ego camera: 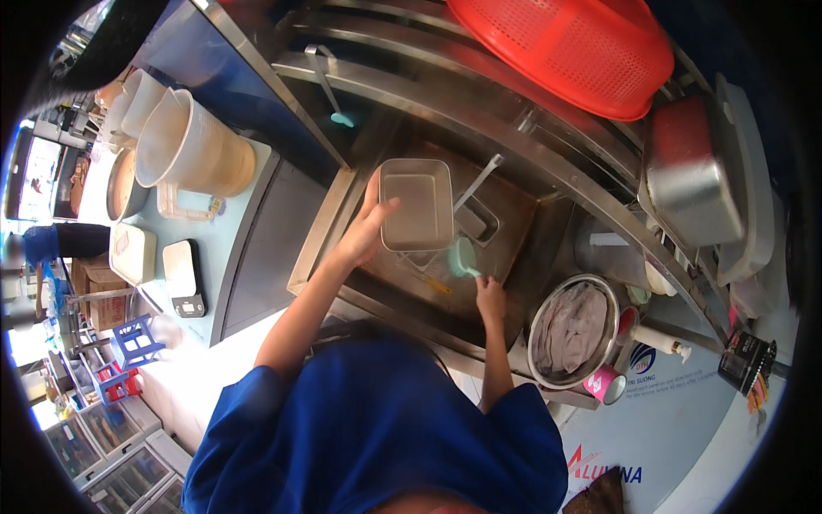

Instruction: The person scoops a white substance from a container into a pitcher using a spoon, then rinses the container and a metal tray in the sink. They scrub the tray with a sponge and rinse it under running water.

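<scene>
My left hand (pixel 365 234) grips a square, clear-walled container (pixel 417 205) by its left side, its thumb over the rim, above a stainless steel sink (pixel 514 257). In my right hand (pixel 490 299) is the handle of a light green scrub brush (pixel 463 257), whose head is just below the container's lower right corner. A small metal pan (pixel 480 221) lies in the sink behind the container, with a long metal handle or bar (pixel 478 183) beside it. Something small and yellow (pixel 438 286) is on the sink floor.
Above the sink runs a metal rack with a red colander (pixel 578 51) and a steel container (pixel 693 173). A metal bowl (pixel 536 340) stands at the right. On the left counter are a large plastic jug (pixel 212 151) and a kitchen scale (pixel 182 276).
</scene>
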